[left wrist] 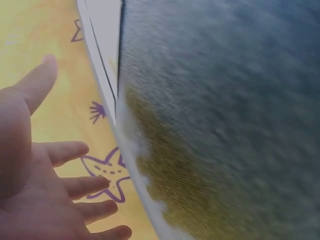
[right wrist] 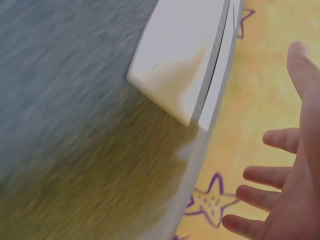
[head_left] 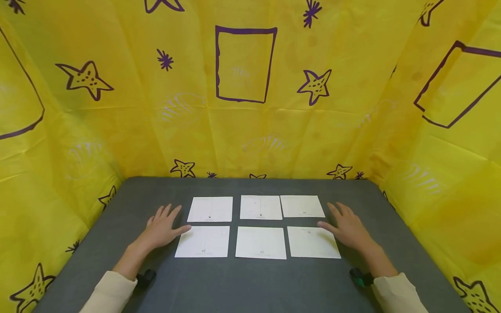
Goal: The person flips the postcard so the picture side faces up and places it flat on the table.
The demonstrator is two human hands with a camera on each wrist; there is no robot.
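Several white cards lie in two rows on the dark grey table. My left hand [head_left: 159, 230], fingers spread, is beside the left ends of both rows, its thumb over the corner of the lower left card [head_left: 203, 242]. The upper left card [head_left: 211, 209] lies just right of its fingertips. At the other end, my right hand [head_left: 349, 230] has its thumb over the lower right card [head_left: 314, 243], with its fingers by the upper right card [head_left: 302, 206]. Between them lie the upper middle card [head_left: 261, 207] and lower middle card [head_left: 261, 243]. Both wrist views show spread, bare fingers holding nothing.
The grey table [head_left: 250, 287] reaches back to a yellow cloth [head_left: 250, 126] with purple starfish drawings, which hangs behind it and on both sides. A dark band [head_left: 146, 277] is on the left wrist, another dark band [head_left: 361, 277] on the right.
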